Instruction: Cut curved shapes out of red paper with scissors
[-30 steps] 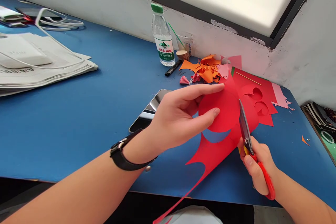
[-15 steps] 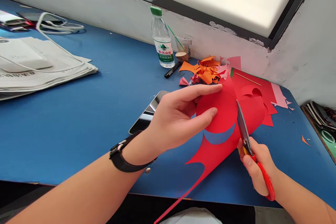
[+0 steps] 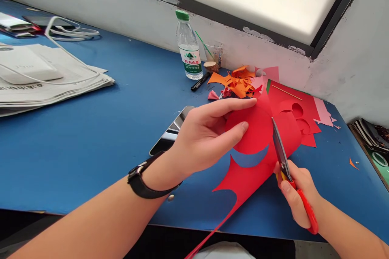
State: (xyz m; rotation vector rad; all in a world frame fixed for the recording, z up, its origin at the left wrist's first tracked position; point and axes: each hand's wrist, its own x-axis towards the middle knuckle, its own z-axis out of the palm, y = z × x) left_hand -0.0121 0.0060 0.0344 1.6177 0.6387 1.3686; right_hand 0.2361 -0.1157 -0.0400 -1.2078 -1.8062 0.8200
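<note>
While left-hand fingers [image 3: 235, 136] hold the red paper [image 3: 257, 131], right-hand fingers [image 3: 292, 197] grip the red-handled scissors [image 3: 282, 158]

Holds red paper [image 3: 257, 129] at the middle of the frame with the left hand [image 3: 203, 141], with thumb and forefinger spread apart. Grips red-handled scissors [image 3: 281, 153] in the right hand [image 3: 299, 196] at the lower right, with blades pointing up and left over the paper. Wears a black strap [image 3: 138, 182] on the left wrist. Shows a phone [image 3: 170, 133] partly hidden behind that hand. Has orange scraps [image 3: 240, 85], a black pen [image 3: 199, 82] and a green-capped bottle [image 3: 191, 58] at upper centre, and newspapers [image 3: 94, 83] at far left on the blue table [image 3: 75, 145].
</note>
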